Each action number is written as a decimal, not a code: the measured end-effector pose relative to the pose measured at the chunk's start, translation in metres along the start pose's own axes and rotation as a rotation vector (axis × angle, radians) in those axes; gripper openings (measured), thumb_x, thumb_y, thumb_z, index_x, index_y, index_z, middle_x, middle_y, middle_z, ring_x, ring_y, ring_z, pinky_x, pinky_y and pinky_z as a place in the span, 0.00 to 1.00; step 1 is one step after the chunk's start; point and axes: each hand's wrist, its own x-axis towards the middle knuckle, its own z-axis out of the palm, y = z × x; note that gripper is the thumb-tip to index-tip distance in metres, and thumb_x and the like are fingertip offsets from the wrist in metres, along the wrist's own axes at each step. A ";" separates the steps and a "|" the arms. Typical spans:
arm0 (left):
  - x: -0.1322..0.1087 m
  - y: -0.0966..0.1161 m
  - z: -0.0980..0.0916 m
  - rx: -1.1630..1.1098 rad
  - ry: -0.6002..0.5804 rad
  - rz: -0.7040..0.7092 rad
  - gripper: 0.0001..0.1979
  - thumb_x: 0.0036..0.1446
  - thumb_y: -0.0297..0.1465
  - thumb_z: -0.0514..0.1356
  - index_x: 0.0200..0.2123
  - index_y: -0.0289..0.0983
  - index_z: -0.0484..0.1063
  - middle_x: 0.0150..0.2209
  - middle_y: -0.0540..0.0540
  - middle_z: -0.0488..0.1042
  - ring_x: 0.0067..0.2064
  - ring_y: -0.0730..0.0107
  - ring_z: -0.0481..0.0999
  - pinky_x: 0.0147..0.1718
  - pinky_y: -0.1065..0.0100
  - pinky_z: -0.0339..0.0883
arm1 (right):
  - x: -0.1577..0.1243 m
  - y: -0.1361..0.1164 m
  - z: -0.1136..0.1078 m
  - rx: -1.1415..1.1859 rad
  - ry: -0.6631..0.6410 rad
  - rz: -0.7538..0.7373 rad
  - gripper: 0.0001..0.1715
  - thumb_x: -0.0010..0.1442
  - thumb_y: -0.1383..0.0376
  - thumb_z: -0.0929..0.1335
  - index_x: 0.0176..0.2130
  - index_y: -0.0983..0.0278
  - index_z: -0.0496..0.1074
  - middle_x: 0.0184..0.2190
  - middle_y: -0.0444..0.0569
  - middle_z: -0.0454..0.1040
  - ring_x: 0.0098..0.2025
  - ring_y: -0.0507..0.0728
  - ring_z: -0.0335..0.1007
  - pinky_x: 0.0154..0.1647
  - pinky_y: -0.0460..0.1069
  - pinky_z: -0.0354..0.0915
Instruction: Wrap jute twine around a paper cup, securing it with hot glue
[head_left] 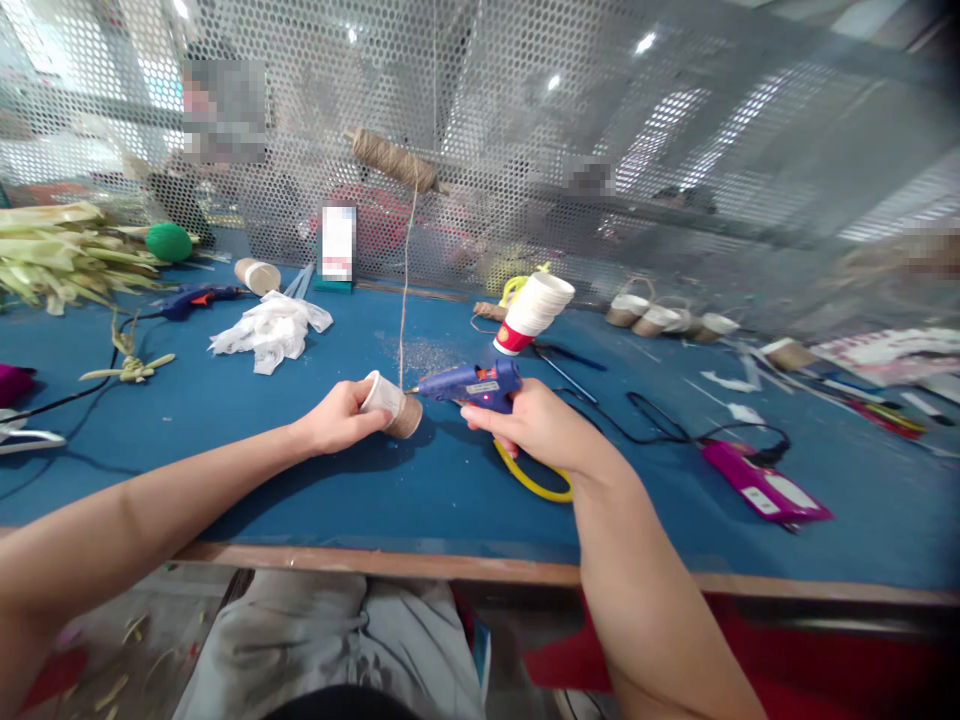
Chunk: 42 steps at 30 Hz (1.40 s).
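My left hand (pixel 341 416) grips a white paper cup (pixel 381 396) on its side, the lower part wound with brown twine (pixel 407 418). From that winding a strand (pixel 405 290) runs up to a twine spool (pixel 391 158) on the mesh screen. In my right hand (pixel 534 424) is a blue hot glue gun (pixel 472 383) with a small red light showing. Its nozzle points left and is close to the cup's wound part; whether it touches, I cannot tell. Yellow-handled scissors (pixel 541 486) lie partly hidden under my right hand.
Behind my hands stands a stack of paper cups (pixel 534 310). Several twine-wrapped cups (pixel 654 318) sit along the mesh screen. To the right lie a purple packet (pixel 761 482) and a black cable (pixel 660 428). Crumpled white plastic (pixel 270 328), another glue gun (pixel 196 298) and husks (pixel 67 250) are at left.
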 end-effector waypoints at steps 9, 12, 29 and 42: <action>0.000 -0.002 0.000 0.011 0.003 -0.009 0.12 0.47 0.34 0.53 0.32 0.30 0.68 0.26 0.50 0.68 0.28 0.72 0.67 0.32 0.70 0.62 | 0.001 0.003 0.000 0.002 0.003 -0.005 0.14 0.51 0.58 0.65 0.23 0.66 0.67 0.08 0.39 0.60 0.14 0.48 0.58 0.20 0.45 0.60; 0.001 -0.003 0.000 -0.015 -0.008 -0.004 0.13 0.47 0.34 0.53 0.33 0.30 0.68 0.27 0.49 0.69 0.30 0.70 0.68 0.33 0.69 0.63 | 0.000 0.002 -0.001 0.006 -0.021 -0.005 0.14 0.51 0.57 0.64 0.23 0.66 0.67 0.08 0.39 0.61 0.14 0.48 0.58 0.20 0.45 0.60; 0.000 -0.002 0.000 -0.036 -0.005 -0.018 0.14 0.47 0.34 0.54 0.33 0.30 0.69 0.28 0.48 0.71 0.31 0.69 0.69 0.34 0.68 0.64 | -0.001 0.002 -0.002 0.010 -0.039 -0.007 0.15 0.51 0.57 0.64 0.23 0.66 0.67 0.08 0.39 0.61 0.14 0.48 0.59 0.22 0.45 0.61; 0.002 -0.003 0.000 -0.110 -0.002 -0.056 0.19 0.46 0.35 0.55 0.38 0.28 0.71 0.33 0.45 0.74 0.36 0.63 0.72 0.40 0.63 0.64 | -0.003 0.000 -0.002 0.010 -0.054 0.004 0.15 0.50 0.56 0.65 0.23 0.65 0.66 0.08 0.39 0.61 0.14 0.49 0.59 0.19 0.45 0.59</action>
